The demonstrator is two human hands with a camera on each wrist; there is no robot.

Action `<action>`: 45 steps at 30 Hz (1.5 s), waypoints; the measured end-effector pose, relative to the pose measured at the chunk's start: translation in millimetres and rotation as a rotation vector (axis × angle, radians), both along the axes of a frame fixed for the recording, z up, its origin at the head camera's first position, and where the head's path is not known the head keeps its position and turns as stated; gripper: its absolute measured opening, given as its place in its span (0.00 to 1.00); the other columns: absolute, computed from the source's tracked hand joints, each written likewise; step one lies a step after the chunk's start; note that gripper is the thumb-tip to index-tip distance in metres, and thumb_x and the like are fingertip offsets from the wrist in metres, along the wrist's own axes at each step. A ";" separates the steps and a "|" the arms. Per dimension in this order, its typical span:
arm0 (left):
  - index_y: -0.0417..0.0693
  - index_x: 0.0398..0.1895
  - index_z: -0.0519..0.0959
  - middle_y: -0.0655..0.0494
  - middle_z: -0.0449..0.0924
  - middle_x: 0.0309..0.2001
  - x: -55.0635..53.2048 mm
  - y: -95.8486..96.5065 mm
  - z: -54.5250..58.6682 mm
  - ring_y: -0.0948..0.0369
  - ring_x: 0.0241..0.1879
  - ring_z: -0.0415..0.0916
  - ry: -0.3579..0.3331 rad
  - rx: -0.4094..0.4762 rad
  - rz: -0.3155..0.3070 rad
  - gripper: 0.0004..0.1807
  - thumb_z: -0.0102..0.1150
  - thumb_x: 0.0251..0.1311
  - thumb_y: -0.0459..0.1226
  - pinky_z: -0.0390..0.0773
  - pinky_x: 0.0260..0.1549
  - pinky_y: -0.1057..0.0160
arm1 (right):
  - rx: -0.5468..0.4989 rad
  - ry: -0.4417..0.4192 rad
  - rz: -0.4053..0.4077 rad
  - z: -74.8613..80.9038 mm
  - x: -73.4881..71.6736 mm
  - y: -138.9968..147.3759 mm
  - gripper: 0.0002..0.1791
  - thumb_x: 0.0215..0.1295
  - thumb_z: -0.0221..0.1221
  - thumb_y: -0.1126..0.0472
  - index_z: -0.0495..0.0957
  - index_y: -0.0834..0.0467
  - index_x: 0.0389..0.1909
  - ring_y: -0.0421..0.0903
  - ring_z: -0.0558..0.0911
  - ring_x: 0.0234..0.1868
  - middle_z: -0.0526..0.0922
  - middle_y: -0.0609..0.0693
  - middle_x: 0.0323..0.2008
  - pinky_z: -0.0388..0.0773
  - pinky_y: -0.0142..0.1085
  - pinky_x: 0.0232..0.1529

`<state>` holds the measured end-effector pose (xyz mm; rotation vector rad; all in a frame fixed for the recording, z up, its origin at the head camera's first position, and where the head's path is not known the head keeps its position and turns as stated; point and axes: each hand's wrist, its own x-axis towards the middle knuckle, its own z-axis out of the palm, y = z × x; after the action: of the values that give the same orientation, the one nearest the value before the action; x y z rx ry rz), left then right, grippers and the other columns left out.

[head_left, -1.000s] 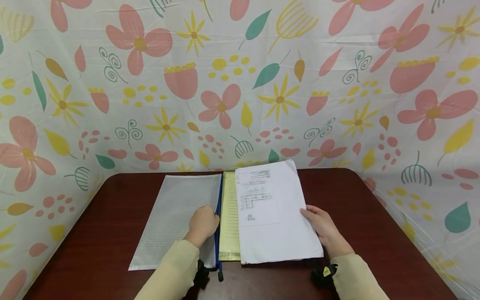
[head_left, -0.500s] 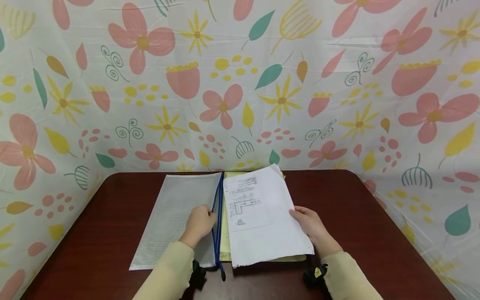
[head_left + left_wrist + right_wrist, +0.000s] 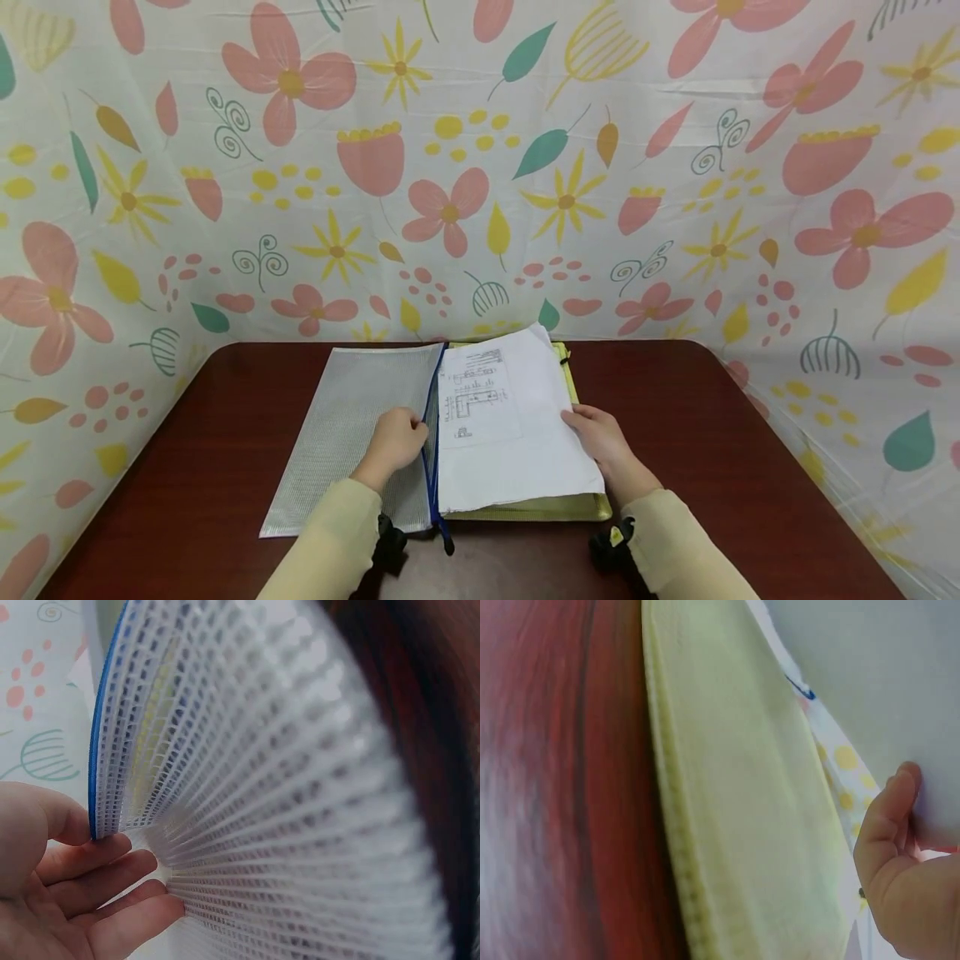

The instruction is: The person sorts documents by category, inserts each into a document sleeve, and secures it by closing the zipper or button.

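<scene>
A translucent white mesh zipper pouch [image 3: 337, 425] with a blue zipper edge [image 3: 95, 757] lies at the left of the table. My left hand [image 3: 393, 442] pinches that edge between thumb and fingers, and in the left wrist view the mesh bows upward from it. Printed white sheets of paper [image 3: 517, 467], showing line drawings, slant across a yellow pouch [image 3: 592, 506] with a mesh-like border. Gripping the sheets at their right edge is my right hand [image 3: 603, 442], its thumb on top. The papers' left edge meets the blue zipper and covers most of the yellow pouch.
A dark reddish-brown table [image 3: 720, 433] carries everything. Behind and at both sides hangs a flower-printed cloth [image 3: 480, 192]. The black zipper pull [image 3: 448, 546] hangs toward the table's front. Dark bands with devices [image 3: 611, 550] sit at the wrists.
My right hand has moved left with the papers, from the yellow pouch's right side to the blue zipper edge. The left hand has shifted slightly left, still pinching the mesh pouch's edge.
</scene>
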<state>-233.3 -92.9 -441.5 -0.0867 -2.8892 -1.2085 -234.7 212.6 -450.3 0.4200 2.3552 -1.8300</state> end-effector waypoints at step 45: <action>0.50 0.08 0.64 0.61 0.59 0.10 1.5 11.6 15.4 0.65 0.12 0.55 -0.032 -0.079 0.036 0.21 0.50 0.59 0.34 0.55 0.11 0.69 | -0.149 0.078 -0.049 -8.2 2.2 -53.9 0.24 0.69 0.52 0.57 0.67 0.67 0.61 0.41 0.79 0.35 0.74 0.65 0.54 0.79 0.36 0.34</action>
<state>-231.8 -81.3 -426.2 -0.0159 -2.9519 -1.1009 -232.5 158.7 -458.5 0.3979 2.2551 -2.0635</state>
